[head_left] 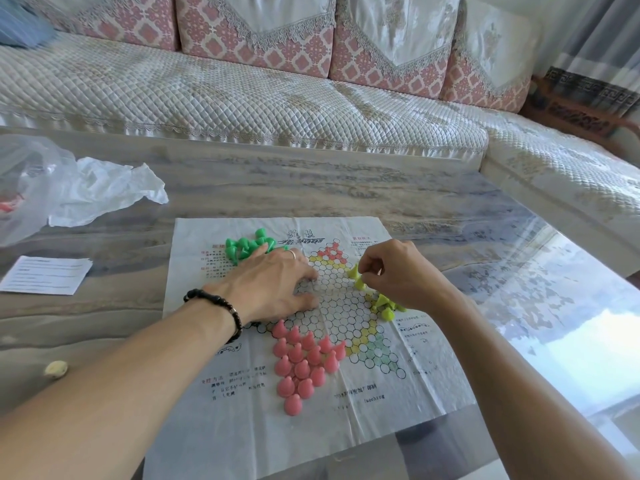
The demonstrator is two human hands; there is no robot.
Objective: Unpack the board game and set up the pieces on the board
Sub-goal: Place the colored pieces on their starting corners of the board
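The right hand (398,271) has its fingers curled in, and thumb and fingertips pinch a yellow-green peg (360,283) just above the paper board (242,410), at the right edge of the printed grid of circles. Another yellow-green peg (353,272) shows just beside the fingertips. More yellow-green pegs (386,306) lie in a loose heap on the sheet under the right wrist, some tipped over.

The left hand (273,285) lies flat on the board with fingers spread and nearly straight, palm down, pressing the sheet; it holds nothing. A ring sits on one finger and a dark bead bracelet (221,306) circles the wrist. Its fingertips reach toward a pile of green pegs (247,245) lying jumbled at the far left part of the sheet.

Nearer the person, pink pegs (304,362) stand upright in a tidy triangle on the circles of the near left point of the star.

The board is spread on a glossy grey table (450,202). To the left on the table lie a crumpled clear plastic bag (86,188), a printed paper slip (46,275), and a small pale lump (56,368) that I cannot identify. Behind the table runs a quilted sofa (242,95).
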